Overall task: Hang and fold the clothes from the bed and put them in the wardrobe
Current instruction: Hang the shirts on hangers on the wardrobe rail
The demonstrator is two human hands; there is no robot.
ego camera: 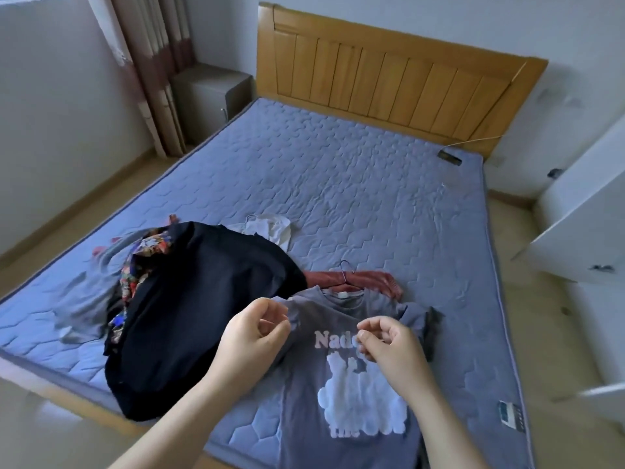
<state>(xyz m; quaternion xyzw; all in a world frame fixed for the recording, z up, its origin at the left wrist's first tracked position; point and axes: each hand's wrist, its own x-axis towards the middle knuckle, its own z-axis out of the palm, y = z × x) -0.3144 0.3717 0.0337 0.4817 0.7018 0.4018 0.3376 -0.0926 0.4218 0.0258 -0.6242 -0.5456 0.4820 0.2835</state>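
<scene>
Left grip [257, 328] hangs curled over the grey T-shirt's [301, 418] shoulder, visibly holding nothing. Right grip [385, 336] curls above the print; whether it pinches cloth I cannot tell. Shirt lies face up at the bed's [338, 170] near edge. Best to pinch both shoulders evenly, clear of the dark pile [203, 299].

Far mattress [338, 164]: offering open passage.
Left side: black garment [203, 306] heaping up, blocking low reach.
Right side: white door [581, 231] standing open.
</scene>
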